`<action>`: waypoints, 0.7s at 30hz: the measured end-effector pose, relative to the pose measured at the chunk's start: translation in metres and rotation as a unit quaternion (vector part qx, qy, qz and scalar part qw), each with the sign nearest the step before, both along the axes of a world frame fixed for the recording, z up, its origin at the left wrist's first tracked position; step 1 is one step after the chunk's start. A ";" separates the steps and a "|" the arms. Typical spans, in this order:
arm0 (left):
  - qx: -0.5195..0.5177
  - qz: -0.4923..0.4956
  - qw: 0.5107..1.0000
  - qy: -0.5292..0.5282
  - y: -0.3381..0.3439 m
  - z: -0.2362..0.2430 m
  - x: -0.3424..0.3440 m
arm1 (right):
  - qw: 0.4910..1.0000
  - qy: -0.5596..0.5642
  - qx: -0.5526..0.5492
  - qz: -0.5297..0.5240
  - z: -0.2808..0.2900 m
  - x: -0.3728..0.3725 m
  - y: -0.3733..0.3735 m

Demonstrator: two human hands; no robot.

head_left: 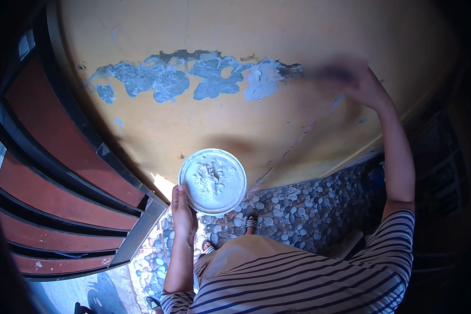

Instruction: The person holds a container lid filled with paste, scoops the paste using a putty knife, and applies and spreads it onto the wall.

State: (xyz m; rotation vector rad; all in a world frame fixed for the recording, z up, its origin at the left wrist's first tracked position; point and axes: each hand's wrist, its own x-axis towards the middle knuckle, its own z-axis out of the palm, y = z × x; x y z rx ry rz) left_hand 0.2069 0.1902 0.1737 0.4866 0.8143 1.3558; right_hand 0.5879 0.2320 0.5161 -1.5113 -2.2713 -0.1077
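Observation:
My left hand (182, 212) grips the left side of a round tub (180, 180), its thumb by the rim. White paste (214, 180) fills the tub, its surface rough and dug up in the middle. Up at the right, close to the yellow wall (220, 123), my right hand (356, 78) is smeared by motion. A dark thing (340, 74) shows blurred at its fingers; its kind is not clear. Left of that hand, a long peeled patch (154, 81) of grey and bluish-white runs across the wall. Fresh-looking white paste (262, 79) covers its right part.
A slatted red-brown and black gate (63, 141) stands close on the left. Pebbled ground (293, 214) lies below the wall, with my sandalled foot (251, 225) on it. A thin crack (293, 146) slants down the wall. Dark, indistinct things (439, 162) stand at the right.

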 end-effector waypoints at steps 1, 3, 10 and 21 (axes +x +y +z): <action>-0.001 0.002 1.000 -0.004 -0.005 -0.005 0.011 | 1.000 -0.004 -0.001 0.002 -0.007 0.000 -0.007; -0.003 0.007 1.000 -0.019 -0.013 -0.012 0.036 | 0.948 -0.231 0.216 0.044 -0.019 0.015 -0.010; -0.018 -0.002 1.000 -0.022 -0.023 -0.013 0.110 | 0.916 -0.262 0.288 0.100 -0.046 0.083 0.021; -0.020 0.008 1.000 -0.007 -0.018 -0.008 0.151 | 0.915 -0.239 0.325 0.037 -0.021 0.159 0.014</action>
